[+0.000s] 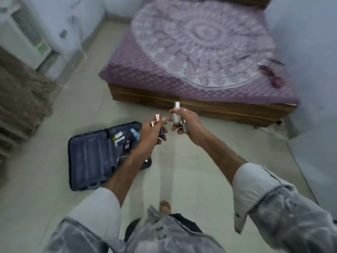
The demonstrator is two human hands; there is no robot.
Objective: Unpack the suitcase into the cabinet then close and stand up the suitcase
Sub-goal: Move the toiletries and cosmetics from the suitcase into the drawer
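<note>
The left hand [152, 130] grips copper-capped dark bottles [158, 123]; the right hand [184, 123] clasps a white bottle [176, 115]; the open suitcase [102, 154] lies below the left fingers.

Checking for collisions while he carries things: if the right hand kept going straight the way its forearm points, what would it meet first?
Probably the left hand, which sits just up and left of the right hand with only a narrow gap. Both hold small bottles, so the white bottle might touch first. Depth is unclear.
</note>
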